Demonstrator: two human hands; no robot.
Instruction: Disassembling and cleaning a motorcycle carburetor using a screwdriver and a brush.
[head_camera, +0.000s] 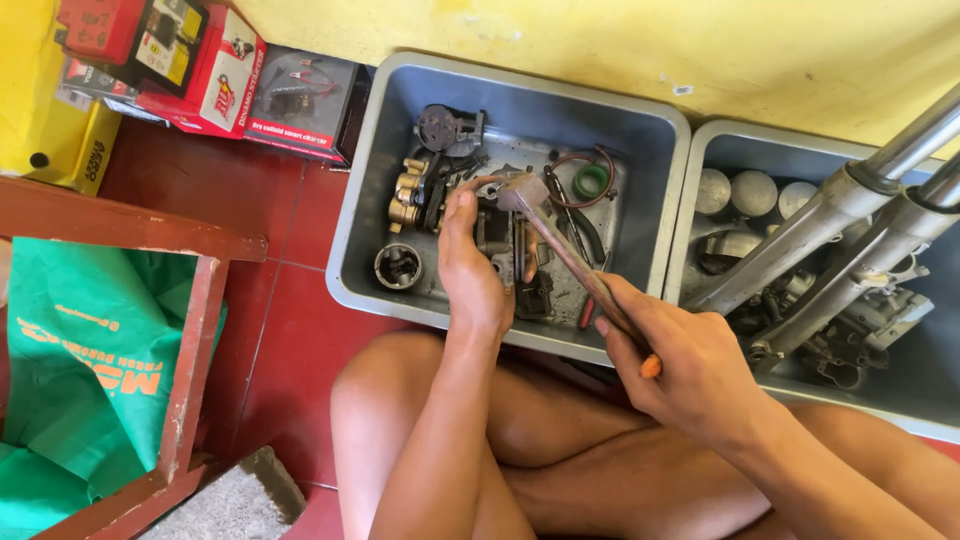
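Observation:
My right hand (680, 365) grips the wooden handle of a hammer (560, 245), whose metal head (520, 190) rests at the top of a small dark metal part (497, 240). My left hand (470, 270) holds that part upright over the left grey tub (350, 240). Inside this tub lie a gold brake caliper (408, 195), a piston (398, 266), pliers (575, 225) and rubber rings (590, 180). My bare knees are below the tub.
A second grey tub (690, 210) on the right holds round pistons (752, 190), engine parts and two fork tubes (850, 215) leaning across it. Red boxes (210, 75) stand at the yellow wall. A red wooden frame (190, 350) with green bags (90, 350) is at left.

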